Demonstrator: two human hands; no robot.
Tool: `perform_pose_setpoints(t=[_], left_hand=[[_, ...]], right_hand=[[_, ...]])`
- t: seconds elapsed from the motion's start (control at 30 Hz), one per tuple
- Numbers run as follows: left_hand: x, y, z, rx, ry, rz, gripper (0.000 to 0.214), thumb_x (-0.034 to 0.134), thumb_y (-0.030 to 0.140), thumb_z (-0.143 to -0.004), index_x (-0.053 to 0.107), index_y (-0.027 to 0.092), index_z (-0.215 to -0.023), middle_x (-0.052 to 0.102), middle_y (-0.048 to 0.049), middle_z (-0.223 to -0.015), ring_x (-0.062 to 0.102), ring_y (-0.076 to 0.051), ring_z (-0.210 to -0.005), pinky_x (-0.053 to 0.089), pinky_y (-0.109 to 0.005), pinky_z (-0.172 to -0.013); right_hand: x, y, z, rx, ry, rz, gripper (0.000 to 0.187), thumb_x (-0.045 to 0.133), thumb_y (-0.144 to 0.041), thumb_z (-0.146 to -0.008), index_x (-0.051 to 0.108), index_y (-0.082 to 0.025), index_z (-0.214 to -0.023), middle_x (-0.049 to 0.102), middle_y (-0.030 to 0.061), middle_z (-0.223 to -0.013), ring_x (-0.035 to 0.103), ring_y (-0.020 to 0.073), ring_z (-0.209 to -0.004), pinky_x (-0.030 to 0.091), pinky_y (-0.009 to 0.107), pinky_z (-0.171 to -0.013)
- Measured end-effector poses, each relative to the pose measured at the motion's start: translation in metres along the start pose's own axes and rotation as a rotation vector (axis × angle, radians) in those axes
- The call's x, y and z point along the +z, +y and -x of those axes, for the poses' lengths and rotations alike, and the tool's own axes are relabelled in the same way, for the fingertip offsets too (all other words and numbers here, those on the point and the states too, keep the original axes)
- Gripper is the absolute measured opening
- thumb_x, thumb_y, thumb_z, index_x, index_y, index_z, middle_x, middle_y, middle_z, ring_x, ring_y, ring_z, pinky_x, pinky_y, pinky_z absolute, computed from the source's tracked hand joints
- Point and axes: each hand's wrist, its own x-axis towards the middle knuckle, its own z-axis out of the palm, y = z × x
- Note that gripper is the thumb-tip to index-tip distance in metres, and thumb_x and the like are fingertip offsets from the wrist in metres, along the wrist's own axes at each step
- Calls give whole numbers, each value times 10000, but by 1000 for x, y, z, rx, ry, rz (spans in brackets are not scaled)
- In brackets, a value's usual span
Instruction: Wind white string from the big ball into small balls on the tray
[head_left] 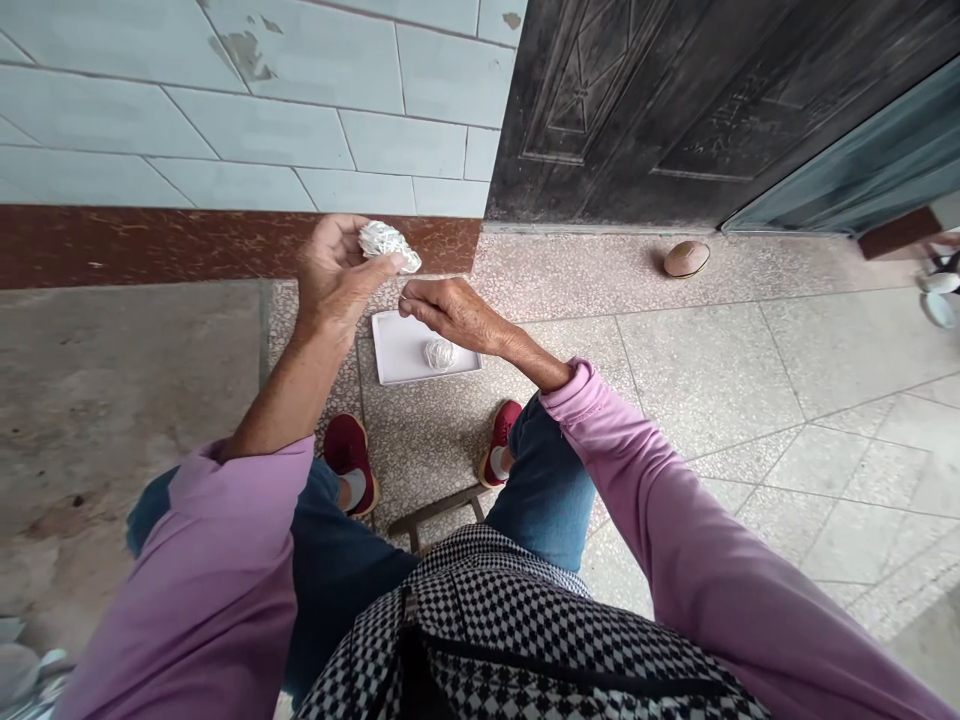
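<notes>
Your left hand was half open and cupped, holding a crumpled silvery foil wad at its fingertips. Your right hand hung just above a white rectangular tray, its fingers loosely together, holding nothing. A 2nd foil wad sat on that tray, just below the hand. In the head view, the tray lay on a terrazzo floor just ahead of your red shoes, near the brown skirting of a tiled wall. A dark metal door stood beyond.
</notes>
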Motion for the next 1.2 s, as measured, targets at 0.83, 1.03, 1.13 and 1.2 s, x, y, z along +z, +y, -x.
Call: perform_pose_setpoints(t=[0.83,1.03,1.13,1.2], left_hand=[[17,20,18,-246,-271,245,553,1038,343,-655,706,300,-1094,859,-76,-1183,825,-347,-1263,750,-526,-1027],[7,20,9,-133,-54,215,662,1088,405,-627,715,329,-1168,924,-43,-1357,797,-352,-1380,704,-549,-1129],[1,12,4,-62,22,34,660,1084,447,-638,710,297,-1160,897,-45,-1234,777,-304,-1238,661,-527,-1115],[1,9,3,-22,29,-36,645,1102,417,-620,724,271,-1122,863,-39,-1141,748,-262,-1125,640,-489,-1069]], right_hand=[[-24,22,-12,-34,330,-160,809,598,-1093,-1117,541,-334,-841,557,5,-758,609,235,-942,475,425,-827],[-13,9,-8,-4,145,-28,712,658,-907,-1217,554,-327,-817,616,13,-754,612,230,-931,517,436,-923],[-9,-2,1,-63,37,-9,692,644,-891,-1229,598,-314,-850,642,23,-805,615,231,-911,527,439,-930],[-10,-4,3,-116,60,-42,759,556,-999,-1192,672,-312,-892,649,26,-815,655,236,-952,531,439,-921]])
